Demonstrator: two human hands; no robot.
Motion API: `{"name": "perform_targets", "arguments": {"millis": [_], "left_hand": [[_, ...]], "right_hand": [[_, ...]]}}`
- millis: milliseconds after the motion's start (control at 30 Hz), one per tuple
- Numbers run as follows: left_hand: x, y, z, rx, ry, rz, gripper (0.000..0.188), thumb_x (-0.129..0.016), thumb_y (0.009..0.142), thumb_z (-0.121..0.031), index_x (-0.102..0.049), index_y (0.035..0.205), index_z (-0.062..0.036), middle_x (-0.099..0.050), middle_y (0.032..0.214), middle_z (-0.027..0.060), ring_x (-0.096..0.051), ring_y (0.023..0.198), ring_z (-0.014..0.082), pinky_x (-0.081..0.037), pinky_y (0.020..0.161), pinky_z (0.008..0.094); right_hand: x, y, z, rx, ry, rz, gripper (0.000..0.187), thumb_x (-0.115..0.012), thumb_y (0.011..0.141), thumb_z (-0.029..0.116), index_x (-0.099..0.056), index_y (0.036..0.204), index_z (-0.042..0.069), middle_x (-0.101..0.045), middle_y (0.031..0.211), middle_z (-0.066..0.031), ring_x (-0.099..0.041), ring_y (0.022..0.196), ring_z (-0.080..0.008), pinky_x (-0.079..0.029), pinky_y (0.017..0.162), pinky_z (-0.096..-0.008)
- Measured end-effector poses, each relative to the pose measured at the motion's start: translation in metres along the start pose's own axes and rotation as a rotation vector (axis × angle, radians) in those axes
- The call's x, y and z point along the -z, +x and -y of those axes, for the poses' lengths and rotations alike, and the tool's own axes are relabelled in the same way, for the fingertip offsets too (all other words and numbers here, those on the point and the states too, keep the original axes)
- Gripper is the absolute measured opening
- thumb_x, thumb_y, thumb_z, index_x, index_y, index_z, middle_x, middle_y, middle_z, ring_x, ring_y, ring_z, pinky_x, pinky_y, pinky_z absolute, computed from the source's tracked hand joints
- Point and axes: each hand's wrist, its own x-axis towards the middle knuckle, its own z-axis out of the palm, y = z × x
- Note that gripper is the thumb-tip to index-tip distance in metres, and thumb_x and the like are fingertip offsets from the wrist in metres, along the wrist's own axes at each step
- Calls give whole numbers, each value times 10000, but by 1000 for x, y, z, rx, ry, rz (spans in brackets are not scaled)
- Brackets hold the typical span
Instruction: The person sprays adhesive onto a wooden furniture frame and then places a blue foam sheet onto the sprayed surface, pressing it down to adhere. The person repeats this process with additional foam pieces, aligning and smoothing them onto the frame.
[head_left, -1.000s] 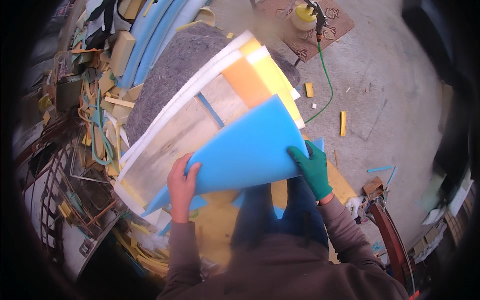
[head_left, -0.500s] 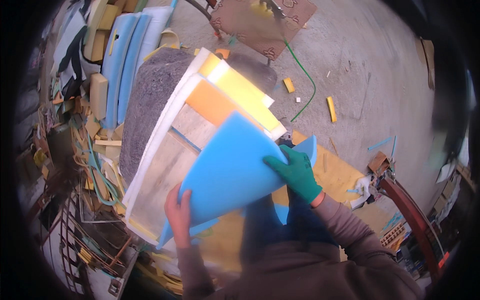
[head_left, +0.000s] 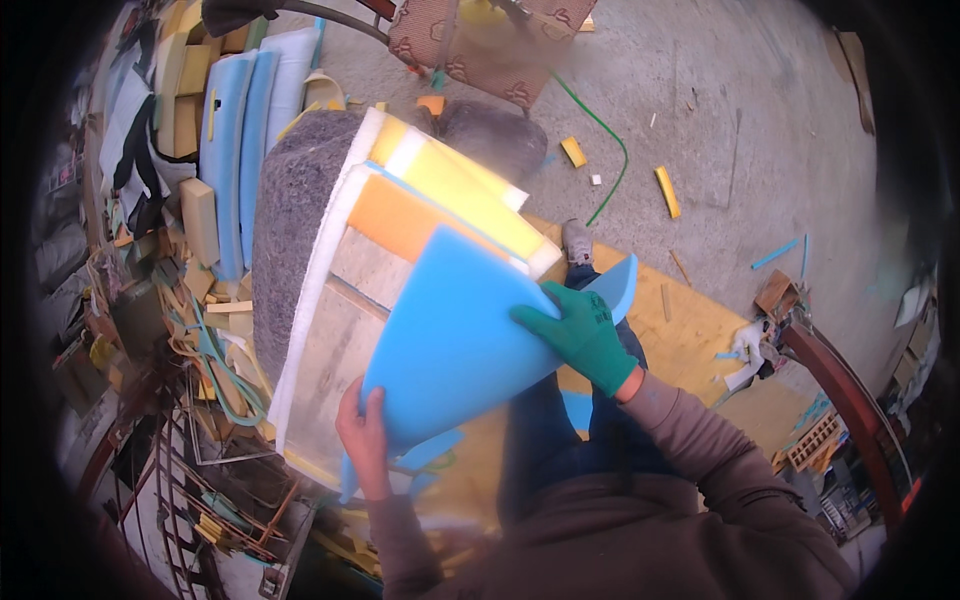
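Note:
I hold a blue foam sheet in front of me with both hands. My bare left hand grips its lower left corner, the thumb on top. At its right edge, my right hand, in a green glove, pinches the foam; one end of the sheet curls up beyond it. Beneath and behind the sheet is a padded wooden panel with a white edge. Orange foam and yellow foam strips lie across its far end. The sheet hides part of the panel.
A grey fabric-covered block supports the panel. Blue foam pieces stand at far left, above a heap of scraps. A green hose crosses the floor. A red metal frame stands at right, beside a yellowish board.
The view has shifted a little. Both hands keep their grip, and the blue sheet has moved slightly left at its far corner. More of my legs and a shoe shows.

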Motion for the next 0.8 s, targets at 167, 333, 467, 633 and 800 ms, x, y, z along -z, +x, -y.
{"name": "perform_targets", "arguments": {"millis": [167, 333, 467, 633, 800], "left_hand": [[-2, -1, -2, -16, -4, -13, 350, -772, 1059, -151, -765, 1346, 50, -818, 1205, 201, -760, 1088, 281, -585, 998, 414], [-3, -2, -8, -25, -19, -4, 328, -769, 1058, -139, -763, 1325, 52, -815, 1189, 194, -756, 1076, 268, -585, 987, 408], [-5, -2, -12, 7, -26, -25, 321, -791, 1037, -130, -757, 1319, 20, -808, 1164, 182, -753, 1061, 267, -584, 976, 405], [-6, -3, -11, 64, -120, -68, 292, -832, 1004, -132, -753, 1267, -32, -801, 1109, 140, -746, 998, 235, -582, 923, 382], [-6, -6, -7, 53, -120, -106, 292, -883, 961, -155, -769, 1205, -40, -798, 1061, 132, -750, 934, 247, -582, 837, 381]], "right_hand": [[2, 5, 1, 1, 6, 0, 200, -792, 1077, 310, -854, 1181, 151, -736, 929, -144, -737, 778, -335, -552, 700, -460], [2, 8, 0, -143, 149, 32, 254, -815, 1063, 353, -858, 1176, 129, -741, 891, -153, -740, 761, -341, -554, 705, -460], [5, 12, -1, -181, 152, 59, 369, -837, 1048, 388, -842, 1179, 43, -761, 898, -162, -759, 776, -304, -567, 725, -442], [14, 20, 12, -504, 332, 56, 461, -849, 1040, 413, -814, 1199, -19, -793, 907, -156, -756, 786, -232, -578, 748, -409], [26, 33, 17, -567, 266, 229, 421, -829, 1069, 376, -786, 1205, -20, -764, 885, -91, -685, 796, -135, -558, 762, -369]]}}
